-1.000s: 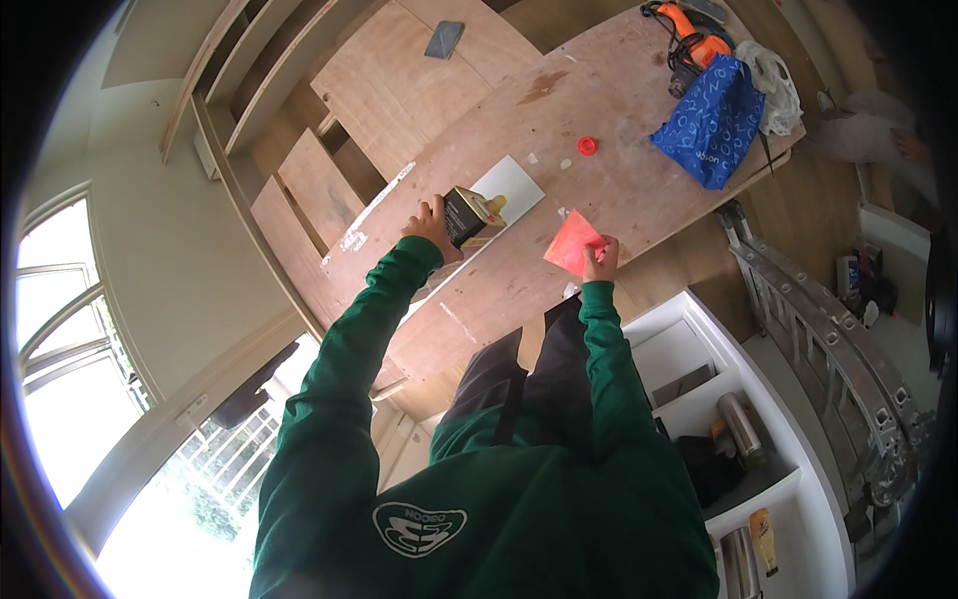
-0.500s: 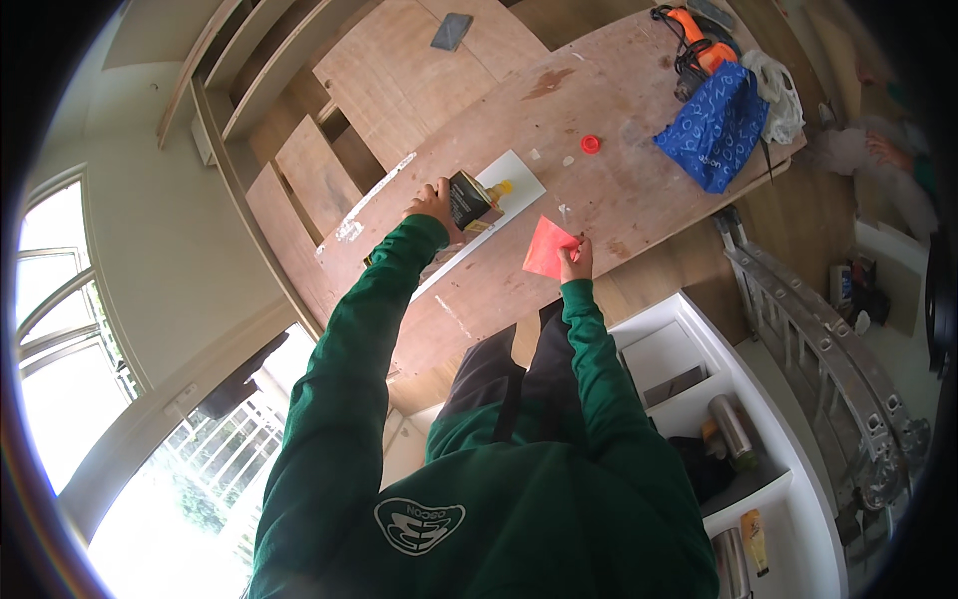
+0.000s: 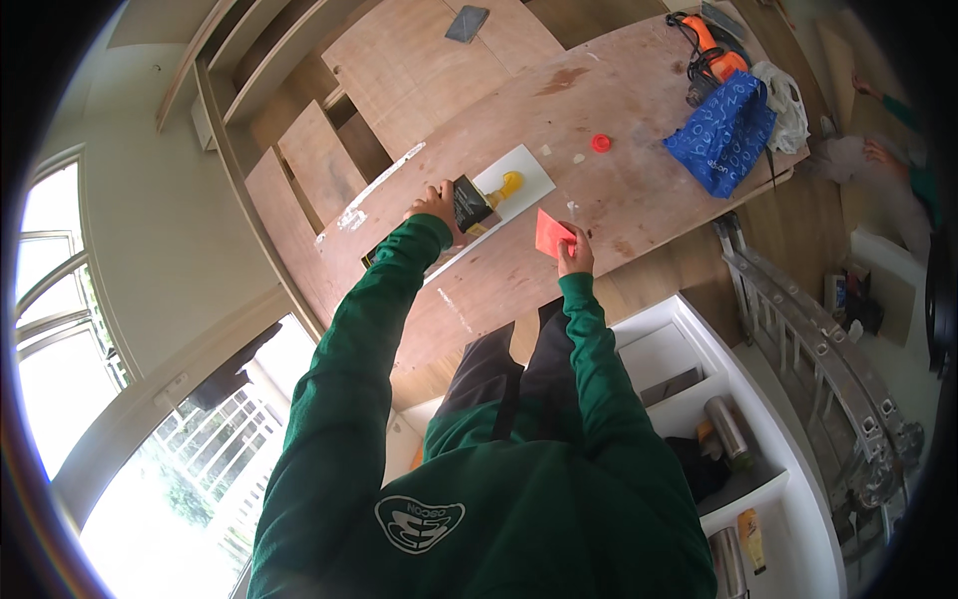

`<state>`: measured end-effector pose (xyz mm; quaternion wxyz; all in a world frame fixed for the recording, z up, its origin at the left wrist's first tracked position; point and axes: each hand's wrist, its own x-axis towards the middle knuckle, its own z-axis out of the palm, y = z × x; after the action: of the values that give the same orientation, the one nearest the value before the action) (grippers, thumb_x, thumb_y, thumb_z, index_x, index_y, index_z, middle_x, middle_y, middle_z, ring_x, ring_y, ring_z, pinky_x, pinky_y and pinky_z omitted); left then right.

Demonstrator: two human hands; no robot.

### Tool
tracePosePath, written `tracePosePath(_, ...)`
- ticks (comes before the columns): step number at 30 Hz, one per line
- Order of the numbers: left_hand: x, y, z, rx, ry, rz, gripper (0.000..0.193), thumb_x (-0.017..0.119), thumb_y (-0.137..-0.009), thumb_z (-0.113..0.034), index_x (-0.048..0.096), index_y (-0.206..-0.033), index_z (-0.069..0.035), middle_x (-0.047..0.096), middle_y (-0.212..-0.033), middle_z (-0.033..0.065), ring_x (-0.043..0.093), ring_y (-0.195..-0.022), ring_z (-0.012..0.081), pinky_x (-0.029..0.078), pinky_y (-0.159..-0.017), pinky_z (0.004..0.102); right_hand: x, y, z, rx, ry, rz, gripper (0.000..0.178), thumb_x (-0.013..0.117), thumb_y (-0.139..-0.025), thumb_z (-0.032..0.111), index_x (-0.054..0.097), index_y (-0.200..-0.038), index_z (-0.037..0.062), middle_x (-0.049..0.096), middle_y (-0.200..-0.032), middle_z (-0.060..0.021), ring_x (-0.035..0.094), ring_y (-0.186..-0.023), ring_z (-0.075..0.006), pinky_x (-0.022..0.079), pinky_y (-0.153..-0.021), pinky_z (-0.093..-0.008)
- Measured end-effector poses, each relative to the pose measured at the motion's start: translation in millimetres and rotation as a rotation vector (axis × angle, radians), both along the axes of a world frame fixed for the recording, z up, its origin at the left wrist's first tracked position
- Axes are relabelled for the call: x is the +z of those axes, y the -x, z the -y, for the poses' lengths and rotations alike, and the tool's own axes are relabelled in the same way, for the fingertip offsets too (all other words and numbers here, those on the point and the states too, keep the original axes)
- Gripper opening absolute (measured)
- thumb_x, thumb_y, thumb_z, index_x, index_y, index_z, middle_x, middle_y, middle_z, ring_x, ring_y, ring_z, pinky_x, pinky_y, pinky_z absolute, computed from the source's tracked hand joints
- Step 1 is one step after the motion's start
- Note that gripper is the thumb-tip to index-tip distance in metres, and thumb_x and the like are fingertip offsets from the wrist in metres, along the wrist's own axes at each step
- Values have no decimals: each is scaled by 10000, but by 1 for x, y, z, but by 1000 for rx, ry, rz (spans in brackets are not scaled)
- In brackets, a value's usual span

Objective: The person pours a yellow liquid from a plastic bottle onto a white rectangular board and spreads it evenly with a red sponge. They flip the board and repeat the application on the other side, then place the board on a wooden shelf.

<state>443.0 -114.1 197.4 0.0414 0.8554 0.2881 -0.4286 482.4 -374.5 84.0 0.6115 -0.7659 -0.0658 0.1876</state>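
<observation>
My left hand [image 3: 435,208] is wrapped round a black and yellow tin [image 3: 471,204], tilted on its side over a long white panel [image 3: 537,172]. At the tin's mouth, thick yellow glue-like liquid [image 3: 511,184] lies in a pool on the panel. My right hand [image 3: 575,254] pinches a flat red spreader [image 3: 551,235], held upright above the worktop, a little right of the panel and apart from it. A round red cap [image 3: 601,143] lies on the wood farther right. Part of the panel is hidden under the tin and my left arm.
The wooden worktop [image 3: 559,110] is stained. At its far right lie an orange power tool [image 3: 707,40], a blue bag [image 3: 726,135] and a white plastic bag [image 3: 788,105]. A metal ladder [image 3: 798,329] and a white compartmented unit [image 3: 743,399] stand right. Another person [image 3: 868,175] is at the right edge.
The yellow pool on the panel has grown at the tin's mouth. My right hand has turned the spreader, so it shows narrower. The view has shifted slightly.
</observation>
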Motion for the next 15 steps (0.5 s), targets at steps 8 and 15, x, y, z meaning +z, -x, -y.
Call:
tracePosePath(8, 27, 72, -11, -49, 23, 351, 950, 755, -517, -301, 284, -1306, -62, 481, -1135, 156, 581, -963, 375, 515, -748, 506, 33, -23, -62, 290, 100, 137, 225, 521, -790, -44, 570, -983, 61, 656, -956, -144, 614, -910, -348, 494, -758, -386)
tracePosePath(15, 49, 112, -18, -90, 12, 545, 879, 786, -528, -318, 357, -1229, -7, 493, -1043, 166, 574, -883, 348, 516, -717, 452, 34, -24, -100, 445, 62, 256, 336, 485, -706, -136, 577, -969, 52, 660, -973, -115, 601, -911, -333, 479, -793, -385)
